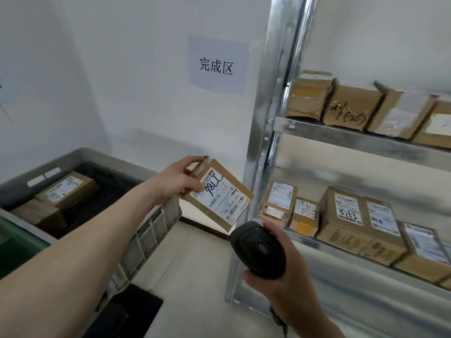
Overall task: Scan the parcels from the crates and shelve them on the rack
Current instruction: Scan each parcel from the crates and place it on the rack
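The left hand (178, 180) grips a small brown cardboard parcel (218, 193) by its left edge, thumb on the white shipping label and fingers curled over the top corner. The parcel is held in the air, tilted, with its label turned toward the camera — black handwritten digits run across the label above several barcodes. It hangs just to the right of the grey plastic crate (156, 223) and just left of the rack's front post.

The right hand (288, 272) is wrapped around a black handheld barcode scanner (258, 250), whose head points up toward the lower corner of the parcel; scanner and parcel are close but apart.

In the crate, at the left, lie two more cardboard boxes: a brown labelled box (67, 189) farther in and a plain brown box (36, 212) nearer, on a dark lining. The corner of a green container (17, 240) shows at the near left edge.

At the right stands a galvanised metal shelving rack (263, 142). Its upper shelf carries a row of taped brown parcels (346, 106), one with handwriting on its face. The lower shelf holds labelled cardboard boxes (346, 215) set side by side — small ones at the left, larger ones toward the right.

On the white wall between crate and rack hangs a pale paper sign (216, 65) with three printed black characters.
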`<action>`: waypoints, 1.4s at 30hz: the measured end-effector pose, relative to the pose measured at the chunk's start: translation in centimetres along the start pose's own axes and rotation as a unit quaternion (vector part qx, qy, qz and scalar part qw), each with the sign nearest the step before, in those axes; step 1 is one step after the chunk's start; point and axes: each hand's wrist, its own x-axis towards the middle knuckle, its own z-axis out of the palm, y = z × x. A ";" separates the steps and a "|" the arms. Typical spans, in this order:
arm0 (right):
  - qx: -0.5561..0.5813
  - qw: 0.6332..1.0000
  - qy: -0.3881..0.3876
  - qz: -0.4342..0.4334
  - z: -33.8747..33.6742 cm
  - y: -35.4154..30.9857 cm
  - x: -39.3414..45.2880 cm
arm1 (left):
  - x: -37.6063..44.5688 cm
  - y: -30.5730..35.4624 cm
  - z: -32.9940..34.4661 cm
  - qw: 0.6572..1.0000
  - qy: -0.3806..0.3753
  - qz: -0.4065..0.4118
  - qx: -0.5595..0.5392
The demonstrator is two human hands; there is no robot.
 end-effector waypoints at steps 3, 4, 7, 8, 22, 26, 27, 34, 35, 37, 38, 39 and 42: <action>0.002 1.000 -0.003 -0.011 -2.6 0.5 -1.0 | -0.3 0.7 3.1 1.000 -0.020 -0.017 0.004; 0.001 1.000 -0.003 -0.016 -3.6 0.7 -1.4 | -0.5 1.2 4.3 0.999 -0.026 -0.021 0.011; 0.003 1.000 -0.001 -0.024 -6.5 1.6 -2.8 | -0.8 2.7 8.1 0.998 -0.044 -0.031 0.035; 0.005 1.000 0.000 -0.023 -7.5 1.9 -3.2 | -0.9 3.2 9.4 0.997 -0.050 -0.032 0.043; 0.022 0.999 -0.019 -0.014 -19.7 7.5 -10.0 | -2.9 7.4 23.9 0.995 -0.066 -0.038 0.062; 0.002 1.000 -0.014 -0.004 -21.4 7.9 -11.0 | -2.3 8.3 25.7 0.992 -0.090 -0.028 0.088; -0.003 1.000 -0.009 -0.004 -21.7 7.9 -11.1 | -2.1 8.6 26.1 0.991 -0.095 -0.025 0.092; -0.031 0.999 0.027 0.016 -22.9 6.5 -11.6 | -0.1 10.1 28.5 0.980 -0.146 0.009 0.133; -0.039 0.999 0.031 0.016 -23.1 6.4 -11.7 | 0.2 10.4 28.9 0.979 -0.154 0.015 0.134; -0.056 0.997 0.040 0.023 -23.4 6.5 -11.9 | 0.5 10.7 29.6 0.976 -0.163 0.023 0.139; -0.062 0.997 0.045 0.030 -23.5 6.5 -11.9 | 0.7 10.9 29.8 0.975 -0.166 0.024 0.145; -0.065 0.996 0.051 0.036 -23.6 6.6 -12.0 | 1.0 11.0 30.0 0.973 -0.171 0.025 0.151; -0.063 0.995 0.066 0.046 -23.7 6.7 -12.4 | 1.7 11.4 30.5 0.969 -0.179 0.028 0.166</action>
